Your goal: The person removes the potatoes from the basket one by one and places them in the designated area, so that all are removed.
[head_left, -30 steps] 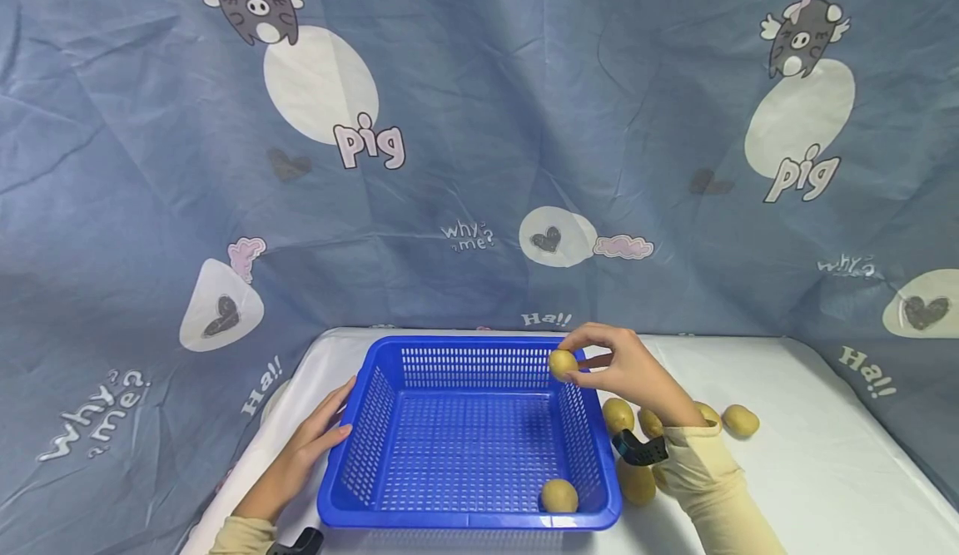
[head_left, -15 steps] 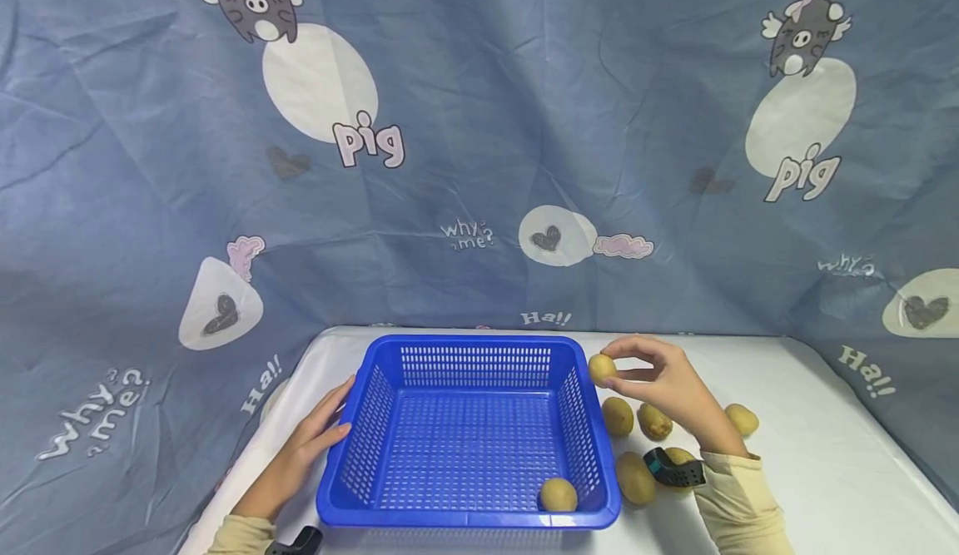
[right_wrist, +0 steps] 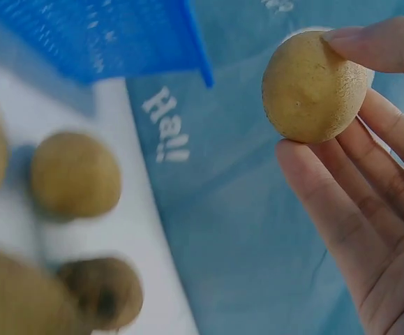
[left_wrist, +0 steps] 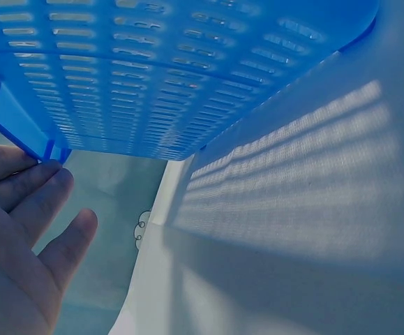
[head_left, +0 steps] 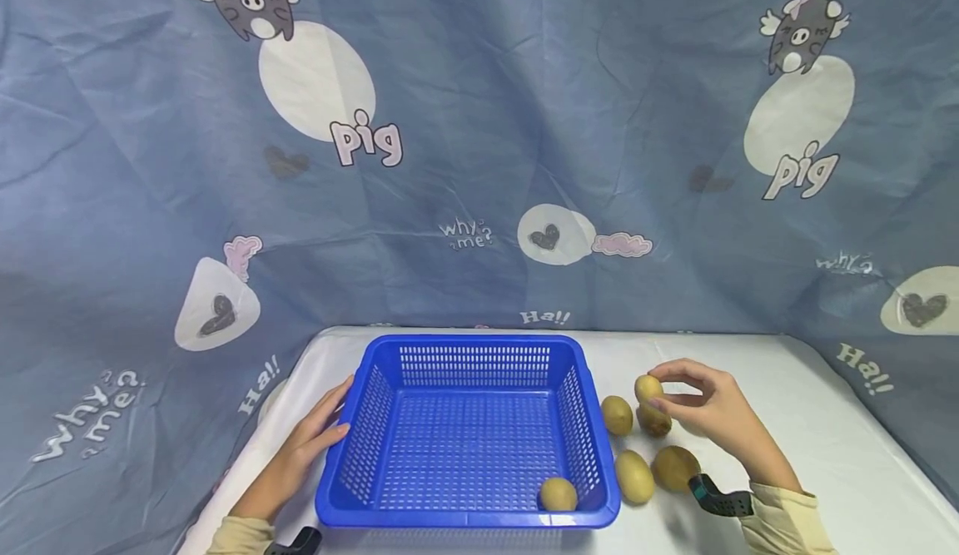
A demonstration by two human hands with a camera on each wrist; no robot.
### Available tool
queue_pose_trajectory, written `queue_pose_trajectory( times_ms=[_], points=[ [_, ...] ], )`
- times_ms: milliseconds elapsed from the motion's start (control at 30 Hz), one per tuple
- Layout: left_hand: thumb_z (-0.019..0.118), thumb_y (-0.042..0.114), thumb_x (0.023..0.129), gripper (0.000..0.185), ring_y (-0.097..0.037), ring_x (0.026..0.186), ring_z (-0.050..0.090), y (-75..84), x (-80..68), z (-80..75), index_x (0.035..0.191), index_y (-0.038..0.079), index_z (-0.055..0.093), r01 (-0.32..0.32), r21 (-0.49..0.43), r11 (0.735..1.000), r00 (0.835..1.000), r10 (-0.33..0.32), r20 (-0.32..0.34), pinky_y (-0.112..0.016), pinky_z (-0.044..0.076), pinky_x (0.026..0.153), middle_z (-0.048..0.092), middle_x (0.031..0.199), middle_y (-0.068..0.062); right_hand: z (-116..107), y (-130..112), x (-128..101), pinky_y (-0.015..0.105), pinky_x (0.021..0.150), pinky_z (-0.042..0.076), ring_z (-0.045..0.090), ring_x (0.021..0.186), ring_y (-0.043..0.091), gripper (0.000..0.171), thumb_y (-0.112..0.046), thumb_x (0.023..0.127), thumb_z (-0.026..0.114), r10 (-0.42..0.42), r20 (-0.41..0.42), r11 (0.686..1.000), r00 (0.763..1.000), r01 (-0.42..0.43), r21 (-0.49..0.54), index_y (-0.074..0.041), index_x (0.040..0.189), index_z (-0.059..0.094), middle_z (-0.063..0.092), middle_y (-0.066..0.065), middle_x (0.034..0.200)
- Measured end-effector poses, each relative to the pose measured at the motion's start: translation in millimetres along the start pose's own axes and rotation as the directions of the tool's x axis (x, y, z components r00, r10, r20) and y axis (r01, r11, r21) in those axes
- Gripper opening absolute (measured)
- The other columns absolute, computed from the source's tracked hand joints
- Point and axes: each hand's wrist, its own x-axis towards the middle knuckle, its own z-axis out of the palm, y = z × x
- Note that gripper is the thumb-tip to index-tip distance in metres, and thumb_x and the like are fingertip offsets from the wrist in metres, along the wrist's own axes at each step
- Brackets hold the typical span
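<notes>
In the head view my right hand [head_left: 712,401] pinches a small round potato [head_left: 648,387] between thumb and fingertips, above the table to the right of the blue plastic basket [head_left: 468,519]. The right wrist view shows this potato [right_wrist: 313,87] up close, raised, with the thumb on top and a finger beneath. My left hand [head_left: 303,447] touches the basket's left rim, its fingers fairly straight; the left wrist view has the fingertips [left_wrist: 48,171] right at the rim. One potato [head_left: 558,495] lies in the basket's near right corner.
Several potatoes lie on the white table right of the basket, among them a round one [head_left: 617,415], a long one [head_left: 634,478] and a browner one [head_left: 676,468]. A dark-spotted potato [head_left: 656,423] sits partly behind the held one. A blue printed cloth [head_left: 464,122] hangs behind.
My right hand has carried the potato from over the basket's far right corner out to the right and nearer. My left hand and the basket have stayed put.
</notes>
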Motion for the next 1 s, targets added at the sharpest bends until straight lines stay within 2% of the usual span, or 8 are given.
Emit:
queue_pose_trajectory(
  times_ms=[100,233,433,667,767,867,933,1000],
  points=[
    [0.045,0.013,0.106,0.063,0.018,0.136,0.035,0.1,0.7,0.1,0.165,0.011,0.025,0.011,-0.006,1.000,1.000,-0.011,0.010,-0.002,0.028,0.108,0.031,0.165,-0.026,-7.9,9.3,-12.2,0.022,0.084,0.062,0.069,0.101,-0.003,0.031,0.001,0.086,0.081,0.048,-0.011,0.998,0.999,-0.048,-0.033,0.000,0.116,0.070,0.073,-0.013,0.110],
    [0.045,0.010,0.105,0.062,0.016,0.136,0.036,1.1,1.6,0.3,0.164,0.006,0.026,-0.026,-0.016,1.000,1.000,0.026,0.002,-0.002,0.030,0.108,0.032,0.163,-0.030,-16.0,20.5,-26.1,0.021,0.081,0.062,0.069,0.098,-0.004,0.030,-0.006,0.088,0.082,0.118,-0.031,0.986,0.992,-0.121,-0.113,-0.004,0.115,0.072,0.074,-0.012,0.108],
    [0.046,0.007,0.103,0.063,0.018,0.136,0.035,2.9,1.5,0.1,0.163,0.002,0.027,-0.047,-0.046,0.998,0.999,0.047,-0.003,-0.001,0.028,0.107,0.029,0.163,-0.034,-24.5,35.1,-40.8,0.024,0.081,0.060,0.064,0.098,-0.008,0.029,-0.021,0.088,0.084,0.210,-0.055,0.941,0.976,-0.217,-0.261,-0.011,0.115,0.075,0.077,-0.003,0.112],
    [0.046,0.007,0.104,0.062,0.018,0.136,0.034,4.1,2.9,1.2,0.163,0.003,0.027,-0.040,-0.043,0.998,0.999,0.040,0.005,-0.001,0.028,0.107,0.030,0.163,-0.032,-33.2,51.6,-57.6,0.023,0.083,0.060,0.062,0.095,-0.013,0.029,-0.018,0.083,0.088,0.193,-0.109,0.915,0.975,-0.219,-0.338,-0.011,0.109,0.078,0.076,-0.008,0.105],
    [0.046,0.007,0.104,0.062,0.018,0.137,0.034,5.1,3.1,1.6,0.163,0.002,0.026,-0.041,-0.047,0.998,0.999,0.042,0.010,-0.001,0.028,0.108,0.030,0.163,-0.033,-37.1,55.0,-63.5,0.035,0.084,0.062,0.059,0.093,-0.015,0.029,-0.021,0.083,0.088,0.247,-0.102,0.895,0.964,-0.267,-0.356,-0.012,0.109,0.079,0.077,0.003,0.108],
    [0.046,0.008,0.104,0.062,0.018,0.136,0.034,5.6,2.6,1.4,0.163,0.003,0.026,-0.033,-0.032,0.999,0.999,0.034,0.005,-0.001,0.028,0.108,0.031,0.163,-0.032,-40.6,57.1,-66.6,0.052,0.086,0.061,0.065,0.097,-0.002,0.034,-0.027,0.083,0.088,0.322,-0.085,0.864,0.943,-0.329,-0.382,-0.009,0.111,0.079,0.077,0.013,0.113],
    [0.046,0.009,0.105,0.062,0.018,0.136,0.035,5.6,1.7,1.0,0.163,0.003,0.026,-0.023,-0.021,1.000,1.000,0.023,0.002,-0.001,0.029,0.108,0.031,0.163,-0.032,-42.5,58.8,-67.2,0.061,0.086,0.058,0.071,0.100,0.016,0.039,-0.028,0.082,0.089,0.363,-0.065,0.846,0.929,-0.358,-0.396,-0.007,0.112,0.078,0.077,0.016,0.114],
    [0.046,0.010,0.105,0.062,0.018,0.135,0.035,5.6,0.7,0.5,0.163,0.004,0.026,-0.013,-0.008,1.000,1.000,0.013,0.000,-0.001,0.029,0.107,0.032,0.163,-0.031,-44.1,60.7,-67.0,0.062,0.086,0.058,0.071,0.104,0.035,0.043,-0.028,0.080,0.089,0.403,-0.048,0.825,0.914,-0.386,-0.414,-0.004,0.113,0.077,0.078,0.017,0.111]
  ],
)
